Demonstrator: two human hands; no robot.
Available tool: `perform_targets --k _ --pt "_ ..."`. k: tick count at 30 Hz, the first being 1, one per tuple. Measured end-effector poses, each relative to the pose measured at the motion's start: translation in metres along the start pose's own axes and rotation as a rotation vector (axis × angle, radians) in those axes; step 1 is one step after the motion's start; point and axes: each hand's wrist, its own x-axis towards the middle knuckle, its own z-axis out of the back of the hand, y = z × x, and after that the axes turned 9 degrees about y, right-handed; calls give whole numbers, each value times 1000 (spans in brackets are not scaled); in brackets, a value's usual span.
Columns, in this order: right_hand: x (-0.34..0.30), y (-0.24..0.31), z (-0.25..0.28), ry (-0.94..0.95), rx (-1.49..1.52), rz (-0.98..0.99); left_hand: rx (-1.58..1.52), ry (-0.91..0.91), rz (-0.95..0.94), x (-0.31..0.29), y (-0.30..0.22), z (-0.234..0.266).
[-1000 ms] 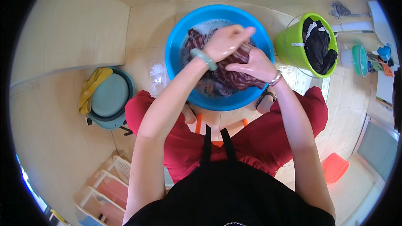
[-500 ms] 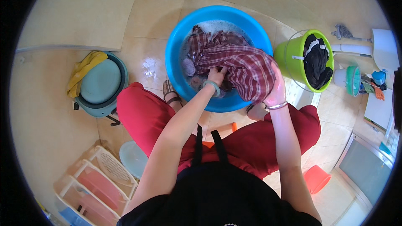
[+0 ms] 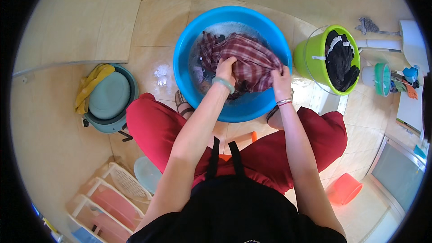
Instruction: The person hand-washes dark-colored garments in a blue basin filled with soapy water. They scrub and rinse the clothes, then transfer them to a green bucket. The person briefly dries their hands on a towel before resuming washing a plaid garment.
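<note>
A maroon plaid garment (image 3: 252, 58) with pale lines lies bunched and wet in a round blue basin (image 3: 189, 92) of soapy water. My left hand (image 3: 226, 69), with a pale green bangle at the wrist, has its fingers closed on the near left part of the cloth. Over at the basin's right side, my right hand (image 3: 281, 81) pinches the garment's right edge between thumb and fingers. Other dark and pale laundry is partly under the water at the basin's left, too covered to make out.
To the right stands a green bucket (image 3: 310, 60) of dark clothes, beside a toilet brush (image 3: 368, 25). Teal basins (image 3: 109, 96) with a yellow cloth (image 3: 92, 85) are on the left. A plastic rack (image 3: 103, 198) stands lower left, a coral bucket (image 3: 345, 189) lower right.
My right hand has moved left and up, going from spread under the cloth to pinching its edge. The garment has come down lower into the basin. My left hand has shifted slightly up and left.
</note>
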Motion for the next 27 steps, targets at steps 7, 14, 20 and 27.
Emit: perform_targets --k 7,14,20,27 --pt "-84 75 -64 279 -273 561 -81 245 64 -45 2 -29" --pt "32 10 -51 -4 -697 430 111 -158 120 -35 49 -27" --pt "-38 28 -84 -1 -521 557 -133 156 181 -29 30 -2" --pt "23 2 -70 -86 -672 277 138 -165 150 -43 42 -24"
